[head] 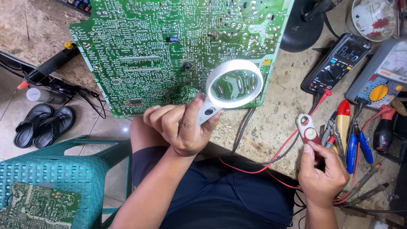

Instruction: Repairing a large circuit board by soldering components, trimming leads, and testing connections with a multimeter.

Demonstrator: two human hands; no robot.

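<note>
My left hand [180,127] grips the handle of a white round magnifying glass [234,83], held over the lower right corner of a large green circuit board [169,46] lying solder side up. The lens shows enlarged solder joints. My right hand [322,171] pinches a small red and silver tool [308,129] at the bench's front edge, to the right of the board and beside red and black test leads [258,163].
A black digital multimeter [339,61] and a grey analogue meter [381,76] lie at the right. Pliers and screwdrivers [352,140] lie beside my right hand. A green plastic stool [55,178] carrying a smaller board stands at lower left, with black sandals [42,125] on the floor.
</note>
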